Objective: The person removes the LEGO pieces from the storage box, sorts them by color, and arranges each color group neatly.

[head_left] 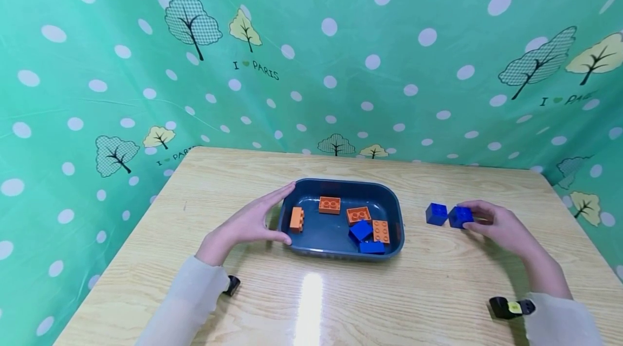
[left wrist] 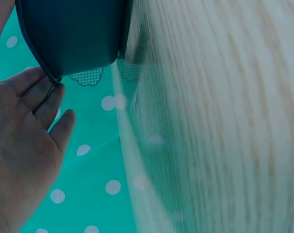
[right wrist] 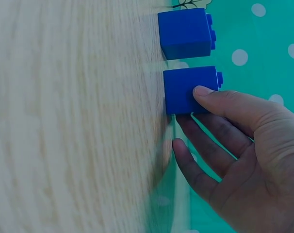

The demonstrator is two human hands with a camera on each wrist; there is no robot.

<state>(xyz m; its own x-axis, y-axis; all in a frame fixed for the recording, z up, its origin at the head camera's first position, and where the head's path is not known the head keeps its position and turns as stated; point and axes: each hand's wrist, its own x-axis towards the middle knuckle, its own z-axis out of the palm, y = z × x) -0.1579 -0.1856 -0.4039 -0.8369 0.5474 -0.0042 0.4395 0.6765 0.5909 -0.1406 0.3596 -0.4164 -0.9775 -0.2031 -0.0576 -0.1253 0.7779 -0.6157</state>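
A dark blue plastic tray (head_left: pixel 316 254) stands on the table, with several orange bricks and two blue bricks inside. My left hand (head_left: pixel 245 221) spans its left end, thumb at the near corner and fingers at the far corner; in the left wrist view the fingertips meet the tray's rim (left wrist: pixel 47 76). To the right of the tray, my right hand (head_left: pixel 496 224) pinches a blue brick (head_left: pixel 459 217) between thumb and fingers. The thumb lies on this blue brick's side (right wrist: pixel 183 92) in the right wrist view. Just left of it sits another blue brick (head_left: pixel 436 214), a narrow gap between them.
Inside the tray, one orange brick (head_left: pixel 296 219) lies at the left and another orange brick (head_left: pixel 329 205) near the far wall. The blue bricks (head_left: pixel 372 247) cluster at the right with other orange ones. A green dotted curtain (head_left: pixel 311 65) hangs behind the wooden table (head_left: pixel 233 303).
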